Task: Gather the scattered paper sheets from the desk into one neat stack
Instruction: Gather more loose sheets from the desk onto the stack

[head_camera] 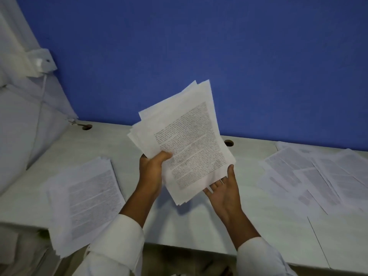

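— Where were the papers when you looked over?

— In three lots. The person held a bundle of sheets (185, 140) up in the air over the middle of the desk (199, 226), tilted, printed side toward them, with the edges fanned and uneven.

— Both hands on it?

— The left hand (151, 168) had the real hold: fingers curled behind the bundle's lower left edge, thumb pressed across the front. The right hand (223, 190) lay flat and palm up under the lower right corner, its fingers straight beneath the paper and the thumb standing alongside the edge. It was supporting, not clasping.

— And the rest?

— A thick stack (83, 200) sat at the desk's front left, turned askew, its near corner hanging out past the front edge. Over at the right end, loose sheets (318, 176) lay spread and overlapping, from the back edge down toward the middle.

— Anything else on there?

— A round cable hole (229, 143) by the back edge, just behind the bundle, and another nearer the back left corner. A blue wall (199, 46) rose straight behind the desk. The person wore white sleeves (123, 236).
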Demonstrator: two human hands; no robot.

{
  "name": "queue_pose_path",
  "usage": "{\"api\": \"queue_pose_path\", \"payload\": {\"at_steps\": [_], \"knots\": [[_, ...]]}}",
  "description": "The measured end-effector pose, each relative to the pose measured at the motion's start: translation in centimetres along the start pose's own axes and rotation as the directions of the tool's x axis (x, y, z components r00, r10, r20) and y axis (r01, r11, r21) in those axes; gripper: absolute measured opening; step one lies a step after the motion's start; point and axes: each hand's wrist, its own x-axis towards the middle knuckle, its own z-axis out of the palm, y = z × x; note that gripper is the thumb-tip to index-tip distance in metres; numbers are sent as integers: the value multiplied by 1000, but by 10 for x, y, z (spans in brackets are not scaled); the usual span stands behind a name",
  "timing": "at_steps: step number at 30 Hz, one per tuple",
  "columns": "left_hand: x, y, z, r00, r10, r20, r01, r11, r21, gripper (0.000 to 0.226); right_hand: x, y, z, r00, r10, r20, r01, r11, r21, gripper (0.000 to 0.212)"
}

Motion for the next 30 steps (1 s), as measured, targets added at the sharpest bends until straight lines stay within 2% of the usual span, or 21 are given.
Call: {"api": "queue_pose_path", "payload": {"at_steps": [4,6,10,14,17,19,21,23,26,28,30], "knots": [[-3,6,-18,1000,22,10,-22,997,-74,43,-3,15,17,998,58,-18,-59,996,-74,63],[-4,4,-22,1000,16,-6,-17,999,-49,45,-3,21,29,998,60,2,-59,994,-92,61],[-6,-5,-35,993,-34,-115,37,999,21,31,0,31,45,997,60,53,-51,985,-163,56],[-5,2,-52,984,-27,-178,30,999,15,37,5,37,50,993,105,55,-93,978,-185,57],[-8,6,-63,992,4,-123,-10,999,-51,37,11,40,48,985,172,25,-167,976,-139,66],[-11,1,-66,998,-22,-66,20,999,-28,34,14,46,51,985,163,62,-153,977,-151,65],[-13,-7,-70,993,-43,-113,47,998,32,32,17,53,54,986,135,93,-114,973,-201,63],[-13,-12,-79,983,-38,-178,48,997,55,37,20,58,52,994,94,64,-71,953,-294,57],[-12,-10,-103,972,-48,-232,66,995,70,41,25,55,48,999,-33,-15,20,850,-526,60],[-12,-9,-124,969,-75,-234,99,991,92,42,28,47,53,995,-101,12,78,682,-727,67],[-13,-12,-146,977,-114,-181,132,987,87,44,32,43,66,993,-49,104,115,467,-877,71]]}}
